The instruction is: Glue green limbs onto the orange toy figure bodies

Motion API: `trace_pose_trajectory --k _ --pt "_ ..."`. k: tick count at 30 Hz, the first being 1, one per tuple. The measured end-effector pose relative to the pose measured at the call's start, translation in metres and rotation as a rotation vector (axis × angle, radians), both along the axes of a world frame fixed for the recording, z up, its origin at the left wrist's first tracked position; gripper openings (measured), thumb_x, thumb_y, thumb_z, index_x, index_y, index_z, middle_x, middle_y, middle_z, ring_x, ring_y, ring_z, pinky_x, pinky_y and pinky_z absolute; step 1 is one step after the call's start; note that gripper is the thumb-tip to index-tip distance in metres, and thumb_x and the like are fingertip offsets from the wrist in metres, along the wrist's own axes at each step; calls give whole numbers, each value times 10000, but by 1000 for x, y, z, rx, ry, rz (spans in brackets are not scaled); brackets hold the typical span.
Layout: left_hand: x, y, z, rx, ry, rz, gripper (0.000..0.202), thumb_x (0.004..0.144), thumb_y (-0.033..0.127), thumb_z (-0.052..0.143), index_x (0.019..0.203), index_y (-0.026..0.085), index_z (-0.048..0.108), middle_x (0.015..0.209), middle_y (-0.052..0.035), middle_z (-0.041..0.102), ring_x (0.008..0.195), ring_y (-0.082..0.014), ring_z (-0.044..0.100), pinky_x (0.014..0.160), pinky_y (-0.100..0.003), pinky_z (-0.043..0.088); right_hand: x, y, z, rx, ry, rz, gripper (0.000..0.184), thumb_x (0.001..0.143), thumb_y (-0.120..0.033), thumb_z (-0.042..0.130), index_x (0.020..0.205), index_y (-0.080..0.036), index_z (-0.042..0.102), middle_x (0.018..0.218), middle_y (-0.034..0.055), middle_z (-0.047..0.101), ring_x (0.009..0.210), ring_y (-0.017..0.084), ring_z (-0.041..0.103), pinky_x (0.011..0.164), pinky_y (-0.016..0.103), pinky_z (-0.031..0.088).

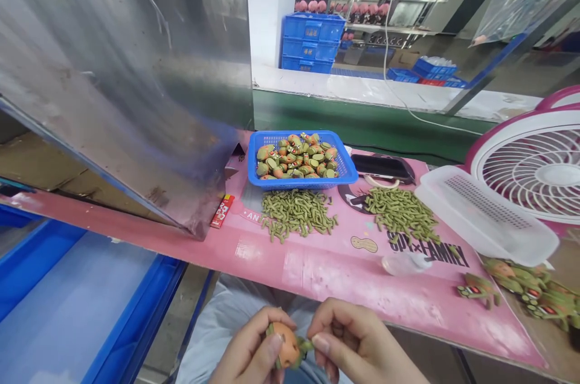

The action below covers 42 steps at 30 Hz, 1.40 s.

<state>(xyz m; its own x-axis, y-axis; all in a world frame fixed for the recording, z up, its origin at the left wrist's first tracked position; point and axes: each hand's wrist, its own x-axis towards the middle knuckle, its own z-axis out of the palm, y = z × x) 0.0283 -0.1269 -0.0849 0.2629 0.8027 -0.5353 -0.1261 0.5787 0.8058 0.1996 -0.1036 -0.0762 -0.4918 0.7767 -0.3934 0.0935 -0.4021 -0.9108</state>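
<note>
Left hand (pixel 254 351) is closed round a small orange-and-green toy body (pixel 286 348), thumb on top. It is held low over the lap, just below the counter edge. Right hand (pixel 357 342) pinches a thin green piece (pixel 304 345) that sits against the body's side.

Handling, by judgement: the body looks light, smooth and rubbery, possibly a little slippery. It is best cupped round the rounded orange part, with the thin piece taken near its end. It seems likelier to bend than to break.

Counter (pixel 344 278) has a pink printed cover. On it:
- left heap (pixel 296 213) and right heap (pixel 403 216) of loose green pieces
- blue basket (pixel 258 157) behind them, full of orange-green bodies
- dark phone (pixel 380 165) beside the basket
- white tray (pixel 484 215) and pink fan (pixel 539 172) to the right
- green figures (pixel 530 287) lying at the near right
- slanted metal sheet (pixel 113 70) at left, over a blue crate (pixel 67 299)

The room beyond is a factory floor, with stacked blue bins (pixel 312 43) and shelving holding pink items.
</note>
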Motion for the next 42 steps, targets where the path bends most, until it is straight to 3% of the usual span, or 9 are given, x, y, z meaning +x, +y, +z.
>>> trace_pose_trajectory --k 6,12,18,27,31,35,38,42 --pt "2 0 3 21 -30 -33 538 612 663 571 819 166 584 564 53 489 426 -39 385 416 -172 249 -3 2 -4 -33 19 49 470 697 -618 554 684 -158 459 566 -15 476 446 61 422 462 197 346" --pt "3 0 -3 33 -27 -68 544 627 667 550 800 152 563 560 55 479 406 -33 360 386 -161 253 -6 -3 -7 -3 -2 1 398 742 -548 551 697 -160 471 590 -16 493 470 67 448 474 192 361" --pt "5 0 -8 17 -57 -58 473 662 629 552 734 161 544 530 70 461 373 -24 324 352 -155 226 -9 -7 -7 62 -64 -24 353 770 -506 524 698 -164 481 598 -15 497 491 84 464 480 199 353" --pt "4 0 -11 0 -115 -37 425 689 587 564 731 165 583 473 76 441 359 -25 310 344 -152 199 -8 -6 -8 37 -5 -17 367 754 -535 548 737 -173 492 583 -27 492 475 85 453 477 206 362" --pt "1 2 -10 -14 -220 -15 445 674 589 582 848 179 592 485 65 517 371 -30 390 393 -144 308 -5 -4 3 107 -35 -250 461 713 -620 549 811 -170 527 506 -71 399 448 77 365 437 198 276" --pt "-1 6 -8 41 -379 45 384 689 515 627 911 202 595 599 30 612 455 -65 515 485 -196 431 -2 -5 4 136 -48 -473 475 716 -641 532 723 -166 528 457 -91 319 422 64 278 440 206 224" --pt "-2 8 -11 110 -473 67 302 749 438 607 943 207 600 667 3 649 517 -78 558 532 -206 450 -3 -7 -2 106 -25 -514 463 712 -624 555 704 -162 516 441 -91 317 419 65 266 439 211 202" --pt "2 7 -25 161 -664 38 259 799 399 558 975 213 595 678 -17 661 511 -81 559 497 -185 454 -9 -9 -6 93 0 -529 453 708 -608 573 702 -158 527 450 -81 344 425 66 279 439 208 213"
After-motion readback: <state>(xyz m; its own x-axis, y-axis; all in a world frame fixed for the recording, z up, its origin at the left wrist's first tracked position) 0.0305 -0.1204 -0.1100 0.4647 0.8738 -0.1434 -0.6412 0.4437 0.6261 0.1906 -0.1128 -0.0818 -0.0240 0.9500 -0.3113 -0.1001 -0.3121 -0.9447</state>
